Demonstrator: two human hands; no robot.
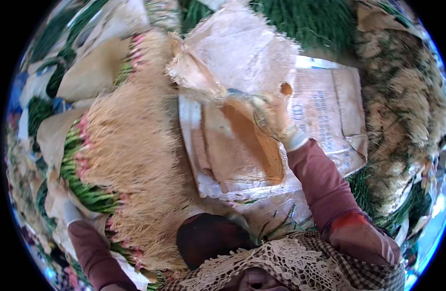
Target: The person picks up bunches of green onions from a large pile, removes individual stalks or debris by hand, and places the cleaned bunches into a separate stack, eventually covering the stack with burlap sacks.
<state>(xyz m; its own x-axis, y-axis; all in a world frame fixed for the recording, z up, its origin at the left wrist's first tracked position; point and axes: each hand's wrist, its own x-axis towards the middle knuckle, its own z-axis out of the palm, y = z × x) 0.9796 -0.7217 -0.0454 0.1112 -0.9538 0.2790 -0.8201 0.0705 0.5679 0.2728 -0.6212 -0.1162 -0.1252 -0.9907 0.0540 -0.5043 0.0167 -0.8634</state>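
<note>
My right hand (274,115), in a pale glove, is raised over the middle of the work area. Its fingers are closed on the near edge of a frayed, whitish sack sheet (237,53), which is lifted and crumpled. Below it lies an open, worn paper sack (228,150) with a brown inner face. Far to the left, my left hand (65,206), also gloved, rests against brown wrapping (50,191) beside a long row of spring onions (131,155). The onions show beige roots, pink bulbs and green stalks. My left fingers blend into the wrapping and cannot be made out.
Another flattened sack (325,111) with blue print lies at the right. Beyond it is a heap of matted, muddy roots (395,116). Dark green stalks (305,22) are piled at the far side. Loose green scraps (286,218) lie near my dark-covered knee (213,237).
</note>
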